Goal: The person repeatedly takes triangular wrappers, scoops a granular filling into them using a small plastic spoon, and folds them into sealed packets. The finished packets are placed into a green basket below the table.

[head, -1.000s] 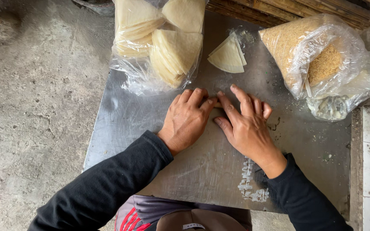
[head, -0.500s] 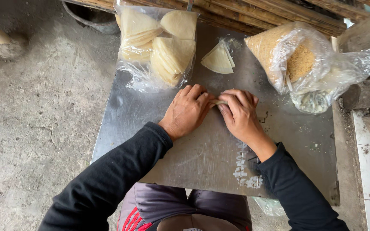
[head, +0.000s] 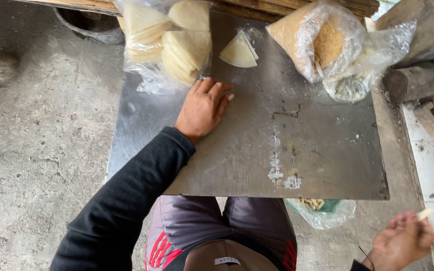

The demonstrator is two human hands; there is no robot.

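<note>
The left hand lay flat and open on the metal tabletop, holding nothing, its fingertips just beside the clear bag of pale wedge-shaped sheets. The right hand was off the table's near right corner, fingers loosely curled, pinching a small pale piece. A separate stack of wedges and a bag of brown crumbs sat along the far edge

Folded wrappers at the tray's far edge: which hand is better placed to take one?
Probably the left hand: it rests flat on the tray just short of the folded wrappers. The right hand is off the tray, pinching something pale.
</note>
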